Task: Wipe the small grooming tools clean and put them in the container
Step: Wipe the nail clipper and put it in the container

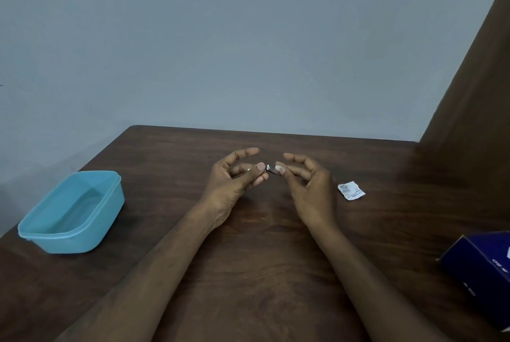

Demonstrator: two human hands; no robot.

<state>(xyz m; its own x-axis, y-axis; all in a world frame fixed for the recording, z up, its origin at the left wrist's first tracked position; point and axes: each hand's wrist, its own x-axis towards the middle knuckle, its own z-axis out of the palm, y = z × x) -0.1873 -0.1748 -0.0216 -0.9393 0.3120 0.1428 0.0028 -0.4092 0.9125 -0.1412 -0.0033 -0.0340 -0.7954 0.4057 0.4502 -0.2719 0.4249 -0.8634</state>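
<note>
dark wood-grain tabletop (262,259), far edge set against a plain grey-blue wall (248,38); a brown curtain (474,93) hangs down past the far right corner. blue plastic container (72,212), lidless, sits near the left edge of the tabletop, nothing visible inside. small crumpled white wrapper (351,190) lies on the tabletop right of centre, just beside the right hand, not touching it. dark blue box (480,272) at the right edge, partly cut off by the frame. both bare forearms reach in from the near edge and converge over the middle of the tabletop. left hand (234,178): thumb and curled fingers pinch a small metal grooming tool (270,168), index finger arched above it. right hand (309,184): thumb and a fingertip meet at the tool's other end, pinching something white there, too small to identify; remaining fingers loosely curled. tool is held between the two hands above the tabletop, well apart from the container. exact kind of tool cannot be told.
</note>
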